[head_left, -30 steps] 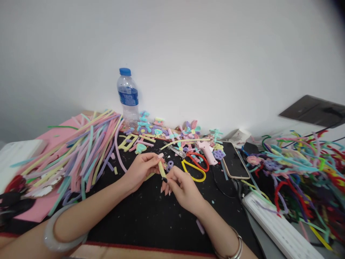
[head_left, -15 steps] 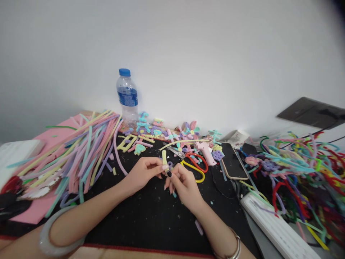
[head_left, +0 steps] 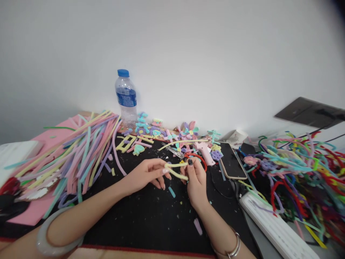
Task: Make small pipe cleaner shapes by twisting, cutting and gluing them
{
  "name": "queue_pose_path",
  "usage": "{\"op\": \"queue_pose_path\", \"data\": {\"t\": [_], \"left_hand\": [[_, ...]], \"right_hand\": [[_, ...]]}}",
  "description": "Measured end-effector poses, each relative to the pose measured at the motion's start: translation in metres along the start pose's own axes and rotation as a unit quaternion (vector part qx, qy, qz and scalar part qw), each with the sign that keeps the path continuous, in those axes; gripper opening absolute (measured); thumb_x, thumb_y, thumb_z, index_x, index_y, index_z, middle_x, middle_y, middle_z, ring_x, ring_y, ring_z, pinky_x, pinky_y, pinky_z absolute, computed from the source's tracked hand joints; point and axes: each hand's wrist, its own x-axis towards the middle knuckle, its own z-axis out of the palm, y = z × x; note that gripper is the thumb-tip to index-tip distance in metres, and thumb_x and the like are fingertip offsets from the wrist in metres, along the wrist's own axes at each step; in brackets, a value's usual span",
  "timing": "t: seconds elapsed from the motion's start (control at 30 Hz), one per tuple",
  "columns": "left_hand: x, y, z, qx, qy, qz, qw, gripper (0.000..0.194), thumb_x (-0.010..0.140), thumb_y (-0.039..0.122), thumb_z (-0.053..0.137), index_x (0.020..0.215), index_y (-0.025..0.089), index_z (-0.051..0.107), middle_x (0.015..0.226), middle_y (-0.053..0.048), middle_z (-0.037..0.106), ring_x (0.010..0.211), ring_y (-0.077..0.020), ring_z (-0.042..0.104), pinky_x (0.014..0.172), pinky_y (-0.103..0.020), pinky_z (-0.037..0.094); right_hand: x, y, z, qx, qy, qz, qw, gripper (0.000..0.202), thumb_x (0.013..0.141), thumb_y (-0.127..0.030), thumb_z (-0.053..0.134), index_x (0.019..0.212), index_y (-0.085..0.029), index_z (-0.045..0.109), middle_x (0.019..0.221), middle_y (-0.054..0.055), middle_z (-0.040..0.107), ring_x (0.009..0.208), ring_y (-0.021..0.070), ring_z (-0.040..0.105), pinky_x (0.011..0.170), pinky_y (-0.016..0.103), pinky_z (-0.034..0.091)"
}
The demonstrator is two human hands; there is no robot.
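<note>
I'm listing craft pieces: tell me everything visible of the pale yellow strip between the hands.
The pale yellow strip looks soft and fuzzy, like pipe cleaner. It forms a narrow sideways V above the black mat, its closed end pinched by the left hand, its two legs spreading toward the right hand, which holds the upper leg's end.

The left hand point(head_left: 151, 174) covers part of the yellow pipe cleaner point(head_left: 176, 174), and the right hand point(head_left: 196, 180) hides much of the scissors point(head_left: 178, 154). Print on the bottle label point(head_left: 126, 98) is too small to read. Edges cut off the power strip point(head_left: 272, 223) and colourful pile point(head_left: 295, 166).
</note>
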Motion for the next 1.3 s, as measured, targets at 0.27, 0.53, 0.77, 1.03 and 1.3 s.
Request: {"op": "queue_pose_path", "data": {"t": [0.27,0.53,0.77,1.03,1.3], "left_hand": [[0.003,-0.004,-0.005,-0.033,0.056,0.003,0.998,0.028,0.078,0.039,0.065,0.091,0.015,0.063,0.079,-0.006,0.07,0.057,-0.0121,0.063,0.056,-0.023,0.052],[0.003,-0.003,-0.003,-0.063,0.062,0.004,0.996,0.025,0.08,0.037,0.064,0.071,0.013,0.061,0.065,-0.001,0.065,0.052,-0.008,0.058,0.053,-0.018,0.049],[-0.005,-0.005,-0.002,-0.005,-0.143,-0.084,0.986,0.027,0.076,0.036,0.068,0.066,0.014,0.056,0.061,-0.003,0.067,0.047,-0.0103,0.061,0.046,-0.018,0.046],[-0.004,-0.003,-0.001,0.003,-0.117,-0.074,0.99,0.02,0.077,0.034,0.065,0.082,0.015,0.062,0.073,-0.003,0.069,0.053,-0.0108,0.063,0.052,-0.02,0.049],[0.002,-0.001,-0.004,-0.019,-0.048,-0.042,0.998,0.021,0.083,0.035,0.06,0.078,0.014,0.061,0.07,-0.002,0.066,0.055,-0.0099,0.063,0.054,-0.019,0.051]], "right_hand": [[0.001,0.003,0.0,-0.023,-0.009,0.012,1.0,0.027,0.092,-0.04,0.044,0.073,-0.022,0.04,0.058,-0.006,0.04,0.045,0.0086,0.035,0.042,0.022,0.028],[-0.002,0.002,0.003,-0.039,-0.062,0.034,0.997,0.028,0.09,-0.044,0.045,0.074,-0.021,0.044,0.058,-0.005,0.046,0.044,0.0083,0.036,0.042,0.022,0.029],[0.003,-0.004,-0.003,-0.01,-0.033,0.024,0.999,0.031,0.089,-0.041,0.048,0.067,-0.021,0.04,0.051,-0.006,0.044,0.044,0.0087,0.035,0.044,0.022,0.027],[0.005,-0.002,-0.006,-0.007,-0.023,0.003,1.0,0.031,0.091,-0.037,0.046,0.065,-0.021,0.04,0.051,-0.006,0.042,0.044,0.0087,0.033,0.046,0.023,0.026],[0.007,0.001,-0.01,-0.012,-0.019,-0.01,1.0,0.031,0.093,-0.035,0.045,0.066,-0.021,0.04,0.051,-0.006,0.043,0.045,0.009,0.033,0.045,0.024,0.025]]}}
